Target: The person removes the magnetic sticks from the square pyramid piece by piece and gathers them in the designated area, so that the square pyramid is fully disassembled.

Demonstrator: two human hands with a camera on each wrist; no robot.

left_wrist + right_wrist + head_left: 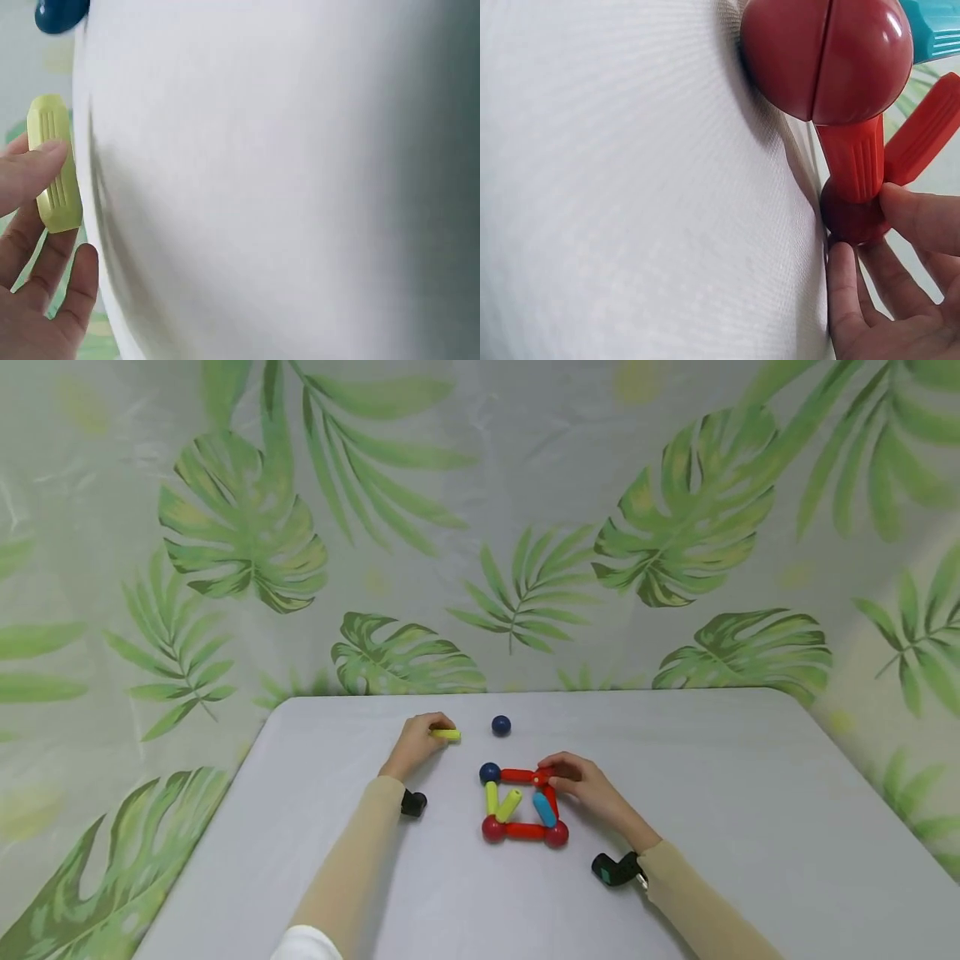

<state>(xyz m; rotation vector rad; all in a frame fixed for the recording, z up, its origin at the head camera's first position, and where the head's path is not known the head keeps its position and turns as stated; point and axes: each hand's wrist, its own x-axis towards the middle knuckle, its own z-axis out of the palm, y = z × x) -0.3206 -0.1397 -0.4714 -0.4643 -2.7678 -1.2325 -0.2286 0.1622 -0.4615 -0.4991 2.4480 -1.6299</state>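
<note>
My left hand (420,742) pinches a yellow-green rod (55,169) between thumb and fingers, held at the table's far left. On the table lies a square frame of rods and balls. My right hand (588,785) grips the red ball (855,216) at its far right corner, mostly hidden in the head view. A red rod (928,129) stands up from that ball. The near corners have a red ball (493,829) and another red ball (556,834). At the far left corner sits a dark blue ball (490,773). A yellow-green rod (509,806) and a blue rod (545,809) rise from the near corners.
A loose dark blue ball (501,725) rests beyond the frame, near the back edge of the white table (697,760). A leaf-patterned curtain (525,568) hangs behind the table. Black wrist cameras are strapped to both wrists.
</note>
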